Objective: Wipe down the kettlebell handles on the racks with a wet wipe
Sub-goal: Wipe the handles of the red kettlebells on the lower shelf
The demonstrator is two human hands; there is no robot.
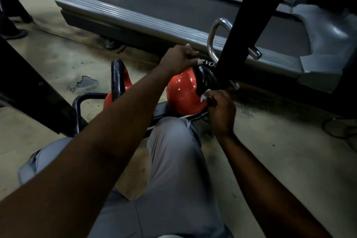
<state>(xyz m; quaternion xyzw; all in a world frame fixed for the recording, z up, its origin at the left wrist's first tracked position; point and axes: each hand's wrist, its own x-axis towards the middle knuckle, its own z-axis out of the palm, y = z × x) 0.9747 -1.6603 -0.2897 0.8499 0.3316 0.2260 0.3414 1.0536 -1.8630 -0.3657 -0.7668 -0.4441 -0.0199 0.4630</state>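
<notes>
Red glossy kettlebell (181, 92) with a black cast handle (202, 78): seated on the low black tubular rack (85, 98), hard up beside the black upright post (241, 25). Steadied from above by the left hand (179, 60), fingers curled over the top of that handle. Pinched in the right hand (220, 110): a small white wet wipe (204, 97), bunched and pressed to the lower right leg of the handle, at the join of black iron and red shell. Both hands occupied, then, neither spread wide.

Mid-wipe, by the look of it, on this bell: lower leg under the wipe, top bar covered by the gripping hand and probably not yet cleaned. Next, most likely: lift the left grip off the bar or slide it aside, then draw the wipe up and across, with enough pressure to clean yet not enough to rock the bell on its rail. After that, over to the second red kettlebell (109, 100), black-handled too, standing just beside on the left of the same rack and touched by neither hand. Possibly waiting as well: a chrome loop handle (213, 40) behind the post, near the grey treadmill deck (154, 15). Close to the rack front, a grey-trousered knee (170, 150).
</notes>
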